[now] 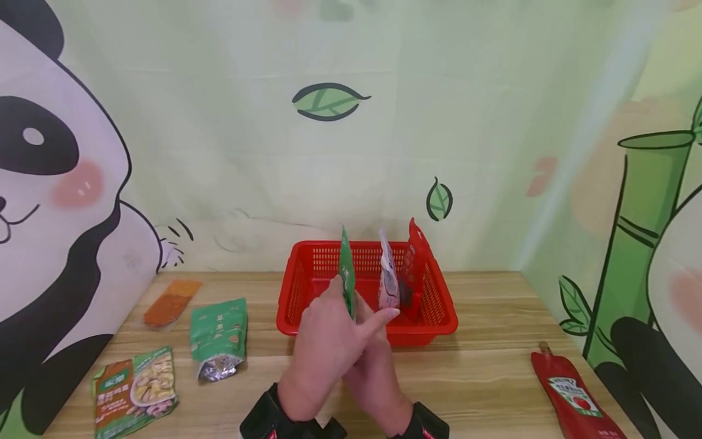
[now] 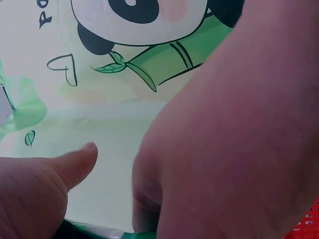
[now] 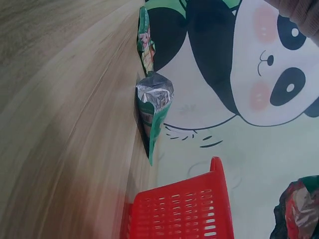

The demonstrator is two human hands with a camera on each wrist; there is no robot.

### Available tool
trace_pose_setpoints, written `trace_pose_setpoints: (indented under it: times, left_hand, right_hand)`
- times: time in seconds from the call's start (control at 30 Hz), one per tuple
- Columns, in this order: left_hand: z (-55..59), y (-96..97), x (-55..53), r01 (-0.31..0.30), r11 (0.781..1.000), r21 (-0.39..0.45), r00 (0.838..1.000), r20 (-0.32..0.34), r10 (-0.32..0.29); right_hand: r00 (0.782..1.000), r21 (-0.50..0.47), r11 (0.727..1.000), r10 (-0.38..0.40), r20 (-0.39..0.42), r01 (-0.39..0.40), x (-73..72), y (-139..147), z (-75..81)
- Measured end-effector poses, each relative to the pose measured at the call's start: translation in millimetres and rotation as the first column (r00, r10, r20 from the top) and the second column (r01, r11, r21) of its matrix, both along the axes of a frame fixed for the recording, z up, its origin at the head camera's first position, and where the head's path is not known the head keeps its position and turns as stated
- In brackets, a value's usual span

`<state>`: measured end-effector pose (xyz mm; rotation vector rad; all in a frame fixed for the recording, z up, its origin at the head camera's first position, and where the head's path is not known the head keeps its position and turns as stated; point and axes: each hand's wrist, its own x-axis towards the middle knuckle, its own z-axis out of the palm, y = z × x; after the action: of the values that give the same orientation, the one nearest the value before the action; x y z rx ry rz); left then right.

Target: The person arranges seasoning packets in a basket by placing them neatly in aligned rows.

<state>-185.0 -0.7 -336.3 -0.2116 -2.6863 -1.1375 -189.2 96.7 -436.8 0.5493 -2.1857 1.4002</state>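
Both hands meet in front of the red plastic basket (image 1: 364, 338), around a green packet (image 1: 347, 268) that stands edge-on between them. My left hand (image 1: 328, 335) holds it, a finger along its left face and the thumb stretched out to the right. Partly hidden behind it, my right hand (image 1: 373, 369) grips the packet's lower part; the left wrist view shows that right hand (image 2: 234, 134) large and close, bent over a green edge (image 2: 99, 230). Inside the basket, a white and purple packet (image 1: 388, 277) and a red packet (image 1: 414, 259) stand upright at the right.
Left on the wooden table (image 1: 482, 378) lie an orange packet (image 1: 172, 303), a green pouch with a foil base (image 1: 219, 332) and a green-brown food packet (image 1: 134, 390). A red ketchup pouch (image 1: 573, 393) lies at the right. A panda-printed cloth (image 1: 247, 152) hangs behind.
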Motion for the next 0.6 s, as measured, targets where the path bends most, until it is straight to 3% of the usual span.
trace_pose_setpoints:
  times: [0.07, 0.17, 0.37, 0.6]
  left_hand:
    - [0.2, -1.9, -0.4, -0.005, 1.000, 0.014, 1.000, -0.018, 0.006]
    - [-0.3, -5.3, -1.7, 0.002, 0.999, 0.040, 0.999, -0.051, 0.000]
    - [-4.2, -12.8, -6.3, 0.037, 0.999, 0.027, 0.990, -0.137, -0.033]
    - [-5.0, -21.1, -18.9, 0.061, 0.997, -0.040, 0.987, -0.149, -0.066]
  right_hand:
    - [0.999, 0.046, 0.999, -0.017, -0.028, 0.018, 1.5, 0, -0.7]
    - [1.000, 0.094, 0.995, -0.021, -0.008, 0.021, 4.3, 2, -0.1]
    - [0.998, 0.163, 0.985, 0.046, 0.046, -0.053, 6.0, 10, 3.5]
    - [0.995, 0.325, 0.944, 0.080, -0.057, -0.058, -5.1, 27, 8.0]
